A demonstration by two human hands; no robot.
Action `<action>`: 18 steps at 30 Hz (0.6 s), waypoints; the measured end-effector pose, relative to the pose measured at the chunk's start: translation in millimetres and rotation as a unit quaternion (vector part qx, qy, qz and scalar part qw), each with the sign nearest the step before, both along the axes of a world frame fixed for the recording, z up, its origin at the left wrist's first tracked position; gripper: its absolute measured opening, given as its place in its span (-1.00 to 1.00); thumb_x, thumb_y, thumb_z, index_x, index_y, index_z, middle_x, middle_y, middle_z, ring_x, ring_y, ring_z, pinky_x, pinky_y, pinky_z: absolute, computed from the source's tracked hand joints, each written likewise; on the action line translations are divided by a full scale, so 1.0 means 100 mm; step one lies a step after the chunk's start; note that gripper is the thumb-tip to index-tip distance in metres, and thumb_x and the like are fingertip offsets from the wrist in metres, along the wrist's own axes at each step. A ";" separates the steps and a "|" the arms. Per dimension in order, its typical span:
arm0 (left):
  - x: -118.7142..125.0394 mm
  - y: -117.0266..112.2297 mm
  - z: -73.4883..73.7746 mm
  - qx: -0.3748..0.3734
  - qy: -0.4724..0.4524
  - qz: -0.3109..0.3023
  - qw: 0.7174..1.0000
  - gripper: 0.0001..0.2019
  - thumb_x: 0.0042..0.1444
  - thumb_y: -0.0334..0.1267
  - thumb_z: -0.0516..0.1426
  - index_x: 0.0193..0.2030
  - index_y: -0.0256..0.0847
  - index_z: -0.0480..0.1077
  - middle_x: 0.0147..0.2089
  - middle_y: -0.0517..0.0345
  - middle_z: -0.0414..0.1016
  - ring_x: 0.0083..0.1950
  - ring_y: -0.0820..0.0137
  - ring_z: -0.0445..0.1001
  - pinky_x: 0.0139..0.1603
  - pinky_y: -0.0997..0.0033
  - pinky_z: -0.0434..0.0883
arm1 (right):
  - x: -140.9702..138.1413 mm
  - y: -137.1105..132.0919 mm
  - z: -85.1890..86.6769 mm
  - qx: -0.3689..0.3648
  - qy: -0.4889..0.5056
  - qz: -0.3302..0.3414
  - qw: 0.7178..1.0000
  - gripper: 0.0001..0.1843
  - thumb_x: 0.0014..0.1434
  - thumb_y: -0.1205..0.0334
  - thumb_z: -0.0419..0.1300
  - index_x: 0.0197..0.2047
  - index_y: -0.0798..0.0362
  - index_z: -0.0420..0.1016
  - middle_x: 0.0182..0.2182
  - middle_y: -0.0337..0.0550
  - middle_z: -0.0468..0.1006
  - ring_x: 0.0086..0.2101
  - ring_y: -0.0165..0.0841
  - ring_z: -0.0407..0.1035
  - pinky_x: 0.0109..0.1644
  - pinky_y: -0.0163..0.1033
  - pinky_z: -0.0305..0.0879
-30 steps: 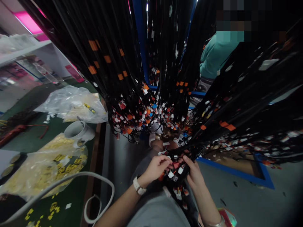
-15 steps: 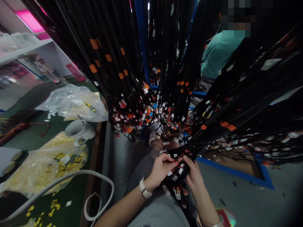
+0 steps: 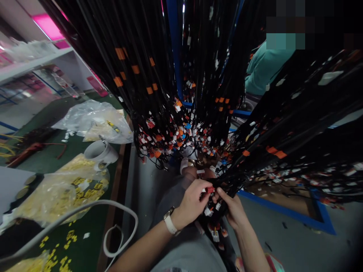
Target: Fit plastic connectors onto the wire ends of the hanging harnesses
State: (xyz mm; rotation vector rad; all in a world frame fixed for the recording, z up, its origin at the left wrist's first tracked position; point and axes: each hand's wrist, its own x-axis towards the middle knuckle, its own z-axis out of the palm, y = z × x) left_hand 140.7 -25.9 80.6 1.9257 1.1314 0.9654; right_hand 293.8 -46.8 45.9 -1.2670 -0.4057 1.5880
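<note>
Thick bundles of black wires [image 3: 159,87] hang in front of me, their lower ends full of small red, orange and white connectors. My left hand [image 3: 193,202], with a white watch on its wrist, pinches a small red connector [image 3: 210,189] at the end of one bundle. My right hand [image 3: 231,207] is closed round the same bundle of wire ends [image 3: 214,219] just to the right, fingertips close to the left hand's. More tagged connectors dangle below both hands over my lap.
At my left a green table [image 3: 51,166] carries clear bags of yellow parts [image 3: 65,189], a white mug [image 3: 100,153] and a white cable [image 3: 113,226]. Another person in a teal shirt [image 3: 263,71] is behind the wires. A blue frame [image 3: 283,213] lies on the grey floor.
Both hands have shifted slightly up along the bundle. The left hand's fingers have closed on the red connector. The view has moved a little to the right.
</note>
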 end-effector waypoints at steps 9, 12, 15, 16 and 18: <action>0.11 -0.07 -0.04 -0.018 0.059 -0.032 0.998 -0.65 0.14 -0.28 0.13 0.08 -0.13 0.31 -0.10 0.08 0.50 -0.07 0.34 0.44 0.01 0.31 0.37 | 0.00 -0.07 -0.03 -0.002 0.088 -0.026 0.996 -0.65 -0.30 0.24 0.47 -0.34 0.04 0.57 -0.37 -0.13 0.63 -0.37 -0.23 0.49 -0.26 -0.18 0.40; 0.08 -0.07 -0.01 -0.026 0.046 -0.025 0.998 -0.63 0.12 -0.25 0.15 0.09 -0.14 0.31 -0.08 0.08 0.51 -0.05 0.35 0.45 0.04 0.32 0.36 | 0.00 -0.07 -0.03 -0.002 0.076 -0.022 0.997 -0.65 -0.31 0.25 0.48 -0.36 0.05 0.57 -0.39 -0.15 0.62 -0.39 -0.27 0.47 -0.29 -0.21 0.39; -0.11 -0.18 0.06 -0.037 0.057 -0.035 0.997 -0.64 0.12 -0.26 0.14 0.08 -0.16 0.31 0.01 0.03 0.47 0.03 0.32 0.40 0.10 0.32 0.32 | 0.02 -0.05 -0.06 -0.014 0.052 -0.019 0.998 -0.70 -0.31 0.19 0.48 -0.45 0.07 0.56 -0.54 -0.22 0.56 -0.52 -0.35 0.39 -0.40 -0.27 0.36; -0.21 -0.25 0.08 -0.051 0.064 -0.036 0.996 -0.66 0.12 -0.26 0.14 0.06 -0.16 0.33 0.01 0.02 0.47 0.03 0.32 0.40 0.09 0.33 0.32 | 0.03 -0.04 -0.08 -0.017 0.043 -0.022 0.999 -0.72 -0.30 0.18 0.47 -0.47 0.07 0.55 -0.58 -0.24 0.53 -0.55 -0.38 0.36 -0.43 -0.28 0.34; -0.45 -0.43 0.10 -0.096 0.079 -0.036 0.992 -0.75 0.12 -0.27 0.12 -0.04 -0.18 0.39 -0.10 0.04 0.51 -0.09 0.35 0.45 -0.02 0.39 0.36 | 0.04 -0.03 -0.12 -0.014 0.027 -0.028 0.999 -0.74 -0.28 0.15 0.47 -0.54 0.06 0.52 -0.63 -0.27 0.48 -0.57 -0.40 0.32 -0.45 -0.30 0.32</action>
